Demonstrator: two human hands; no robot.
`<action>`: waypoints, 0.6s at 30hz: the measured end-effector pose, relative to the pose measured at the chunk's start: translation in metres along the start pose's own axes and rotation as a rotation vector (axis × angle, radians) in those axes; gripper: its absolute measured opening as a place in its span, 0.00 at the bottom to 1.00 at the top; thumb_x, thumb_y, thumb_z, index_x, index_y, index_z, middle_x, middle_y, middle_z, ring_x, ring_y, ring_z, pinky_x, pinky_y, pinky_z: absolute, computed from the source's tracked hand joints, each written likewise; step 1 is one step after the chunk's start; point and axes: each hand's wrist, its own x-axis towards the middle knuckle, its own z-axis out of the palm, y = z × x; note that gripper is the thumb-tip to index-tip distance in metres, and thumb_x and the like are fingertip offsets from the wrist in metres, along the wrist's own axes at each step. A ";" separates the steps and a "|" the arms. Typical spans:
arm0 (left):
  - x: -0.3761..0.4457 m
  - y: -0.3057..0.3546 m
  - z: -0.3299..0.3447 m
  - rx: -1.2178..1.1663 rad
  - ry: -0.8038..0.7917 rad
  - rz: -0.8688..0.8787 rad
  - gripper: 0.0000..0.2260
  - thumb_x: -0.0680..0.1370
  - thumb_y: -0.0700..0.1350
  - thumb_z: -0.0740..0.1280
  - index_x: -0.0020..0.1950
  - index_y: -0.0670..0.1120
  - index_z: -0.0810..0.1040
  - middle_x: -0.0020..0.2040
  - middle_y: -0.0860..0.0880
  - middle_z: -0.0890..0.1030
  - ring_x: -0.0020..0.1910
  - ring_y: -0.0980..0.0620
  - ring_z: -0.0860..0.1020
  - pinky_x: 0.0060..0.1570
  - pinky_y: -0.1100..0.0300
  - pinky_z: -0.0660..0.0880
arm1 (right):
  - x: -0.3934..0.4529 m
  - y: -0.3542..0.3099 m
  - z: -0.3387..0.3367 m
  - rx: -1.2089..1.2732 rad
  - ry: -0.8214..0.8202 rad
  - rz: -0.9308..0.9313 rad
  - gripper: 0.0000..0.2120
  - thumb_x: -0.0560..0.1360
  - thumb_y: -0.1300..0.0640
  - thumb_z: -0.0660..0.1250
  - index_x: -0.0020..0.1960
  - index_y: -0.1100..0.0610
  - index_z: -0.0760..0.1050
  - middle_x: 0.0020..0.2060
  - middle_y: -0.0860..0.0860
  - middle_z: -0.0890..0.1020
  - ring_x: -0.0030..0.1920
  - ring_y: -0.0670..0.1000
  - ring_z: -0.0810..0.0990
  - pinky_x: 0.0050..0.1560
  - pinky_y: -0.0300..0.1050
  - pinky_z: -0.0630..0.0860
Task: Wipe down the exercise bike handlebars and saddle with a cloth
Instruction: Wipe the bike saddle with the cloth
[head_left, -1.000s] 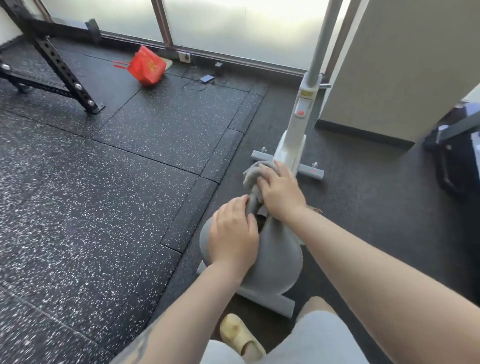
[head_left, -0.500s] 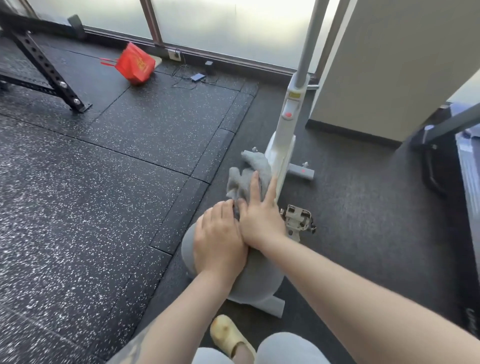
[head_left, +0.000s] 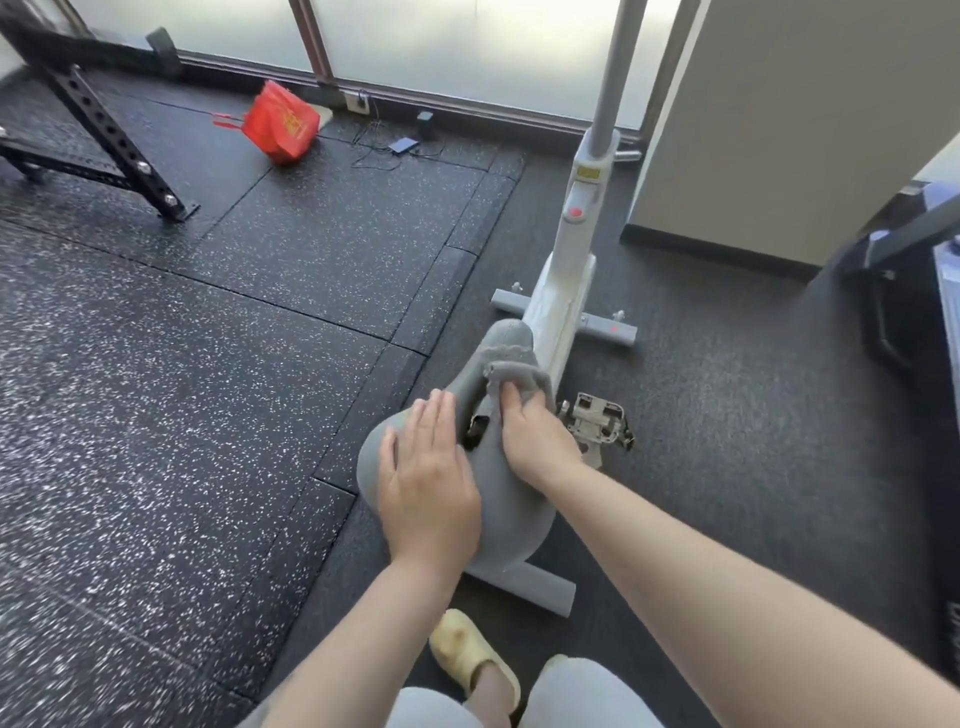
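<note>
Looking down, you have both hands on the grey saddle (head_left: 511, 499) of the white exercise bike (head_left: 563, 291). Your left hand (head_left: 426, 488) lies flat on the wide rear part of the saddle, fingers straight and close together, palm pressing down and holding nothing. Your right hand (head_left: 535, 439) sits just beside it, further forward, its fingers curled round a bunched grey cloth (head_left: 511, 364). The cloth is draped over the narrow nose of the saddle, and a folded edge of it rises above your knuckles.

Below and to the right of that hand a pedal (head_left: 597, 423) sticks out from the bike frame. The grey post (head_left: 610, 78) of the bike runs up out of view, so the handlebars cannot be seen. The bike stands on dark carpet next to speckled black rubber floor mats (head_left: 182, 389). Far back on the mats, near the window, a red bag (head_left: 280, 122) lies tilted, with a phone (head_left: 404, 145) and cables close by. Your foot in a yellow slipper (head_left: 470, 657) rests on the floor just behind the bike's rear bar.
</note>
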 end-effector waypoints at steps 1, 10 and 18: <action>-0.004 0.001 0.001 0.018 -0.008 -0.006 0.24 0.75 0.41 0.59 0.71 0.45 0.71 0.70 0.49 0.74 0.70 0.52 0.70 0.70 0.51 0.60 | -0.008 -0.002 0.003 0.017 0.031 0.009 0.28 0.81 0.40 0.44 0.75 0.55 0.54 0.68 0.59 0.71 0.66 0.61 0.71 0.63 0.54 0.66; -0.002 0.004 0.004 -0.001 0.046 -0.056 0.23 0.74 0.40 0.59 0.69 0.46 0.74 0.68 0.51 0.75 0.69 0.53 0.71 0.70 0.51 0.61 | -0.040 0.020 0.017 0.053 0.142 -0.148 0.27 0.82 0.44 0.47 0.77 0.54 0.53 0.72 0.56 0.67 0.70 0.57 0.66 0.65 0.52 0.66; -0.002 0.005 0.000 -0.073 0.109 -0.045 0.21 0.75 0.40 0.57 0.66 0.45 0.77 0.66 0.49 0.78 0.68 0.51 0.73 0.70 0.51 0.62 | -0.056 0.029 0.025 -0.127 0.151 -0.291 0.34 0.79 0.39 0.43 0.78 0.58 0.48 0.76 0.58 0.57 0.74 0.59 0.57 0.72 0.54 0.59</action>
